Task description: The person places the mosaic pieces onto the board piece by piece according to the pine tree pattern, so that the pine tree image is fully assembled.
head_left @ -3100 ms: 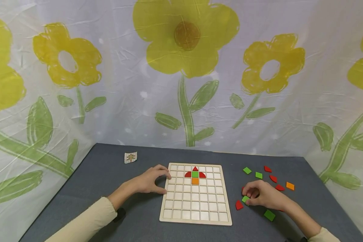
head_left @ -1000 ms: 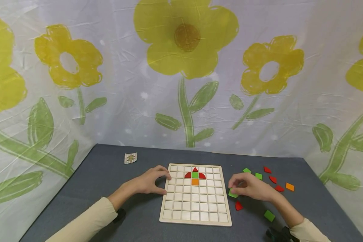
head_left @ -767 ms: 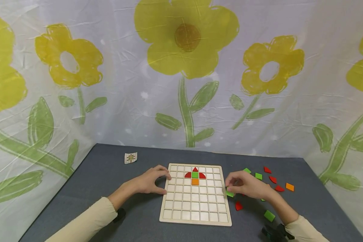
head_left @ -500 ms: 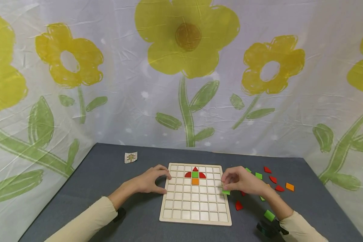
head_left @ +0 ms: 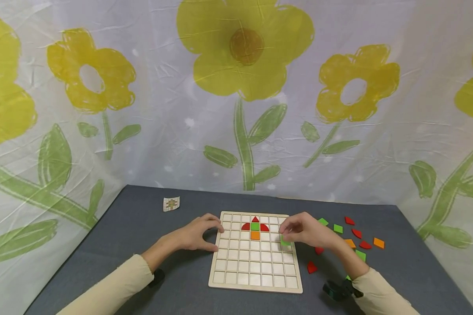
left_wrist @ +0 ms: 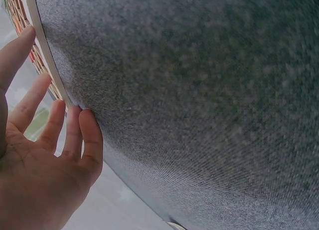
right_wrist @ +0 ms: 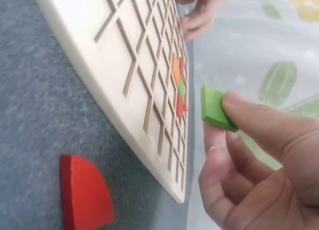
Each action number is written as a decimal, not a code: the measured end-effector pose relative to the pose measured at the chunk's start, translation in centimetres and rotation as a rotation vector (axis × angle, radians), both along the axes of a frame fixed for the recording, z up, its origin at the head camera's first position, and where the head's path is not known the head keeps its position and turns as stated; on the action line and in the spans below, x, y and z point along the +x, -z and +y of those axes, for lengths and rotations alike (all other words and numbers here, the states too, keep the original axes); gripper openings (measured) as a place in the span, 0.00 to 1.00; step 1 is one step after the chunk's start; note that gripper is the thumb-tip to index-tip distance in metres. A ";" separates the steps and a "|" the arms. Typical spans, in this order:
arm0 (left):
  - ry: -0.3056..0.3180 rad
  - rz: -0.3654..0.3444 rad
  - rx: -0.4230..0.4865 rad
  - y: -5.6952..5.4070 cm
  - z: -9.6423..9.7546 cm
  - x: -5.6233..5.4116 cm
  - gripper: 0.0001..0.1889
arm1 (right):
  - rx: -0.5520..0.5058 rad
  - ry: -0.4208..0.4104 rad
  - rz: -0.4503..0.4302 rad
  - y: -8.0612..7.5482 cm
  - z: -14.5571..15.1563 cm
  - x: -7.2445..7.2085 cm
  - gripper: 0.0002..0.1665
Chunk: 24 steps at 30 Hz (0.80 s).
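A pale wooden grid board (head_left: 254,288) lies on the dark table. Near its far edge sit a red triangle (head_left: 255,219), a green square (head_left: 255,226) flanked by two red quarter-round pieces, and an orange square (head_left: 255,235). My left hand (head_left: 193,234) rests at the board's left edge, thumb and fingers spread and touching it; the left wrist view shows the fingertips along the rim. Between thumb and fingers my right hand (head_left: 309,229) pinches a green square tile (right_wrist: 217,108), held above the board's right side.
Loose tiles lie right of the board: red quarter-round pieces (head_left: 312,267), green squares (head_left: 338,228) and orange squares (head_left: 379,243). A small patterned card (head_left: 171,204) lies at the back left. A flower-printed cloth (head_left: 161,144) hangs behind the table.
My right hand has carried the green square tile leftward from the loose pieces to over the board's right edge. The left hand has stayed at the board.
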<state>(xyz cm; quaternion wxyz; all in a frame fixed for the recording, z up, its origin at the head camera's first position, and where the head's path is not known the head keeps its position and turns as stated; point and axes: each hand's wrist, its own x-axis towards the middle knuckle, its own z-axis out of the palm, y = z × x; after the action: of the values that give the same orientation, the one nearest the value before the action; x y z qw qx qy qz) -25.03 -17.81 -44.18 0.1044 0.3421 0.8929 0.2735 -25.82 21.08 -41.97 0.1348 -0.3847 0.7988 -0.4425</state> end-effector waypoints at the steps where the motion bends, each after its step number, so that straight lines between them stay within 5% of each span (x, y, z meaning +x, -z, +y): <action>1: 0.000 -0.001 0.000 0.0 0.0 0.0 0.22 | 0.009 0.007 0.001 0.1 -0.1 -0.1 0.10; 8: 0.004 0.000 0.002 0.2 0.0 -0.1 0.22 | -0.003 -0.009 -0.001 0.7 -0.9 -0.8 0.08; 19: 0.003 0.005 0.004 0.2 0.0 -0.1 0.22 | -0.101 -0.023 -0.185 0.5 -2.9 -1.3 0.09; 24: 0.000 0.008 0.001 0.2 0.0 -0.2 0.22 | -0.109 -0.018 -0.162 0.8 -3.8 -1.8 0.12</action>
<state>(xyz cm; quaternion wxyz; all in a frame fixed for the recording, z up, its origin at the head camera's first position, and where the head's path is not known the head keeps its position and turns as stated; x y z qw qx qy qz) -25.22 -17.79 -44.39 0.1005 0.3432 0.8932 0.2727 -27.62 17.29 -42.72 0.1819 -0.3617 0.7564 -0.5138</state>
